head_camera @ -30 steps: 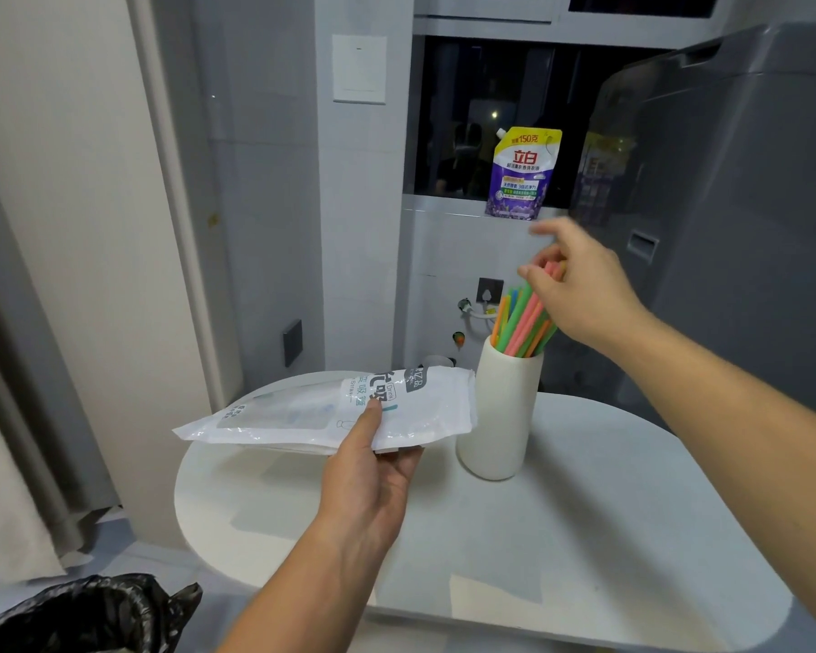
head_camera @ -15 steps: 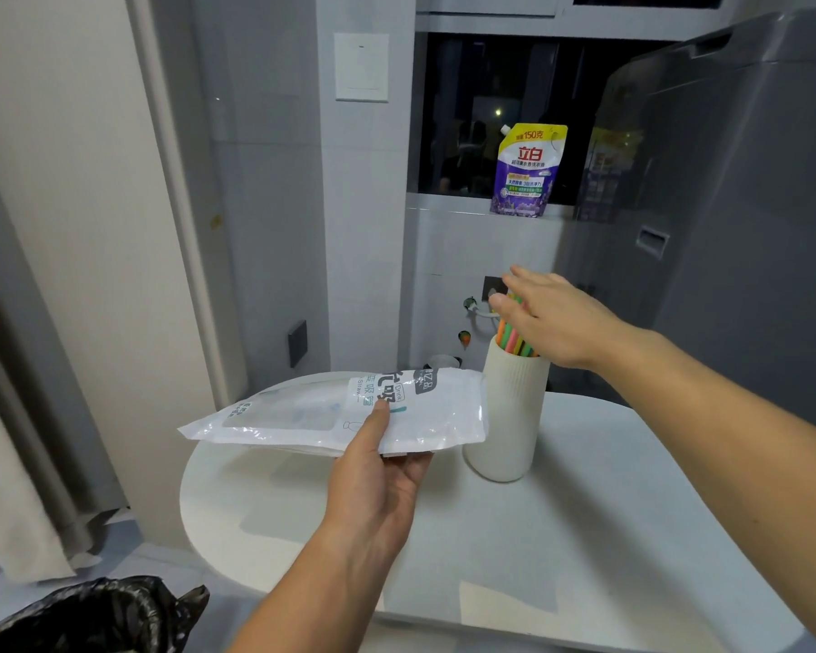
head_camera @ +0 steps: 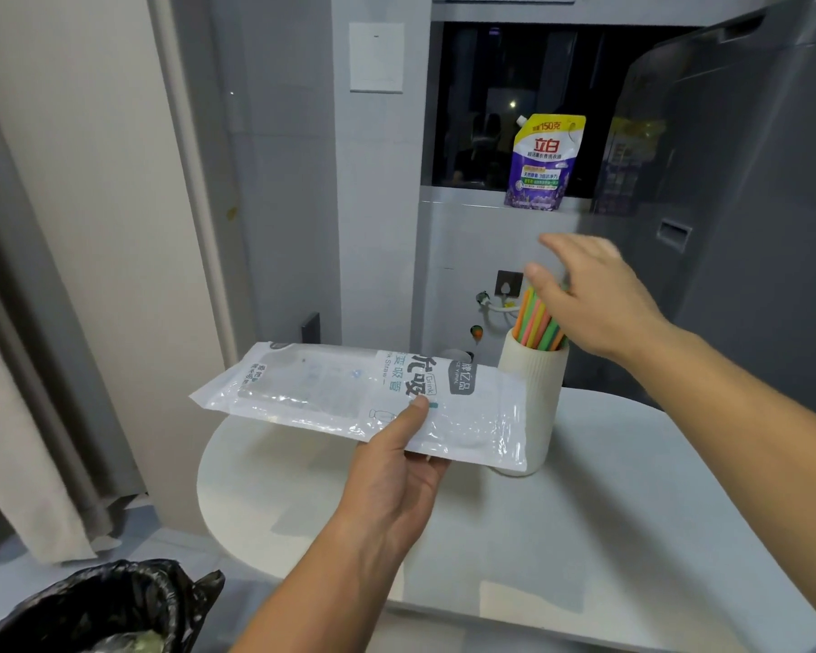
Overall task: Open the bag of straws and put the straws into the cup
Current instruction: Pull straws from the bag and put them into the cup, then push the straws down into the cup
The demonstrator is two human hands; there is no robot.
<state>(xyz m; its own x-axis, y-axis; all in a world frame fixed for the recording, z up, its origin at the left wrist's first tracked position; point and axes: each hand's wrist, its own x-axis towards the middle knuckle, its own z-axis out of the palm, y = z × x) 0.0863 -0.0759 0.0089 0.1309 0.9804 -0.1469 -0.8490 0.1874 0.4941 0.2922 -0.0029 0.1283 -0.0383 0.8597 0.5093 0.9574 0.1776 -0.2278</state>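
So your desk (head_camera: 632,501) is the big white oval one, and nearly all the action sits at its far side. The bag (head_camera: 363,398) is the next biggest thing: it's flat and level, hovering over the desk's left part, and it looks empty to me, just clear film with print on it. You've got it that way because your left hand (head_camera: 392,483) is pinching its near edge, thumb on top and the other fingers underneath, so the grip is clamped on the bag and the rest of it sticks out to the left and far. My guess is you're holding it out of the way until it goes in the black-lined bin (head_camera: 100,610), near left on the floor.

The cup (head_camera: 533,393) stands upright just beyond the bag's right end, and the straws (head_camera: 535,322) are already standing in it, leaning left in a loose bundle. Your right hand (head_camera: 594,299) is above and right of their tops with fingers spread apart, holding nothing. It's a bit blurred, so I can't tell if it's brushing the straws or just clear of them.
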